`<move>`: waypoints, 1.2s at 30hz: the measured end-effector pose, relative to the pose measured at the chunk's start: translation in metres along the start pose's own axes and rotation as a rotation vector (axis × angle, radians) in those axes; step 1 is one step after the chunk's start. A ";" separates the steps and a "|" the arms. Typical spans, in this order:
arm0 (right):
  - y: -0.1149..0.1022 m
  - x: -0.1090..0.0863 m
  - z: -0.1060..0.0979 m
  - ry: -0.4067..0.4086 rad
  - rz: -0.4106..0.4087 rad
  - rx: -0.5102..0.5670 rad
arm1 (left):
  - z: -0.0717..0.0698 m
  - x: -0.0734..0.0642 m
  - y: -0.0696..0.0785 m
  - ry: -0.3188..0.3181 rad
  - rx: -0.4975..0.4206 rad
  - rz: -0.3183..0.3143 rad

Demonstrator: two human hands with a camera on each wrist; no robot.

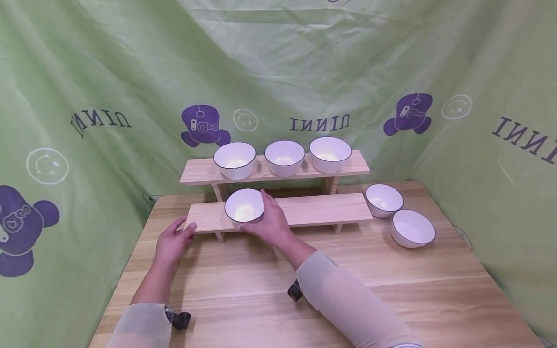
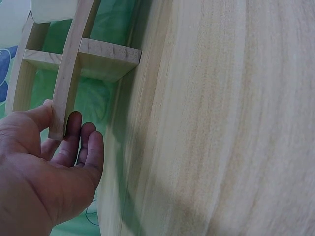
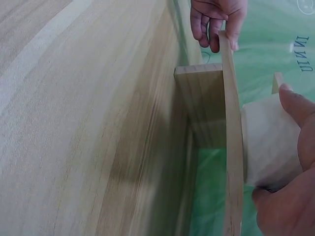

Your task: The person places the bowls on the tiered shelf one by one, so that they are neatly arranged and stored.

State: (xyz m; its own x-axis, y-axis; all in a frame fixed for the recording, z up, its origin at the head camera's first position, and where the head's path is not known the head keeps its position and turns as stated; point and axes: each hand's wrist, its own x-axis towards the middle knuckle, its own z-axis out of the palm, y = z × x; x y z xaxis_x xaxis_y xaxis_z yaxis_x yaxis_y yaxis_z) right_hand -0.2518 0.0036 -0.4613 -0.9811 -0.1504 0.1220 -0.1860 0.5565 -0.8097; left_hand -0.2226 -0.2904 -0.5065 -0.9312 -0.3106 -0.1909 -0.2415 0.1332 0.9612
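My right hand (image 1: 271,223) grips a white bowl (image 1: 244,205) with a dark rim from its right side, on the left part of the lower wooden shelf (image 1: 324,209). In the right wrist view the side of this bowl (image 3: 269,140) stands right at the board, between thumb and fingers. At the shelf's left end, my left hand (image 1: 173,241) pinches the board, the thumb on top and fingers underneath. The left wrist view shows the board's end (image 2: 61,110) between that thumb and the curled fingers.
Behind, three similar bowls, left (image 1: 235,162), middle (image 1: 285,159) and right (image 1: 329,154), stand on the upper shelf (image 1: 191,172). Two more bowls, one behind (image 1: 384,200) and one in front (image 1: 412,229), sit on the table (image 1: 243,285) at right. A green printed curtain (image 1: 270,72) surrounds it.
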 end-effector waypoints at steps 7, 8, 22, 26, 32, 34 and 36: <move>-0.003 -0.005 -0.008 -0.022 -0.004 0.005 | -0.001 -0.001 0.002 -0.004 0.005 -0.002; -0.004 -0.006 -0.010 -0.021 -0.006 0.006 | -0.001 -0.001 0.002 -0.002 0.005 -0.002; -0.003 -0.021 -0.023 -0.001 -0.036 0.019 | 0.000 -0.003 0.003 -0.001 0.005 0.006; -0.003 -0.027 -0.029 0.002 -0.039 0.045 | 0.000 -0.002 0.003 -0.006 -0.003 0.004; 0.002 -0.035 -0.038 0.010 -0.040 0.048 | 0.000 -0.002 0.002 -0.010 -0.005 0.000; 0.006 -0.037 -0.040 0.011 -0.046 0.046 | 0.000 -0.002 0.002 -0.006 -0.005 0.000; 0.008 -0.039 -0.043 0.013 -0.048 0.051 | 0.000 -0.002 0.003 -0.006 -0.007 0.001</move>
State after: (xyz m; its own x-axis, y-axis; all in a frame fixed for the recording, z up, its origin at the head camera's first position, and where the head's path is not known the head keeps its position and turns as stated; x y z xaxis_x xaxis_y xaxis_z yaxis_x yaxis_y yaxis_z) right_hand -0.2173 0.0491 -0.4482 -0.9717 -0.1653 0.1689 -0.2306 0.5065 -0.8308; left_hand -0.2217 -0.2892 -0.5036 -0.9331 -0.3047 -0.1912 -0.2388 0.1272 0.9627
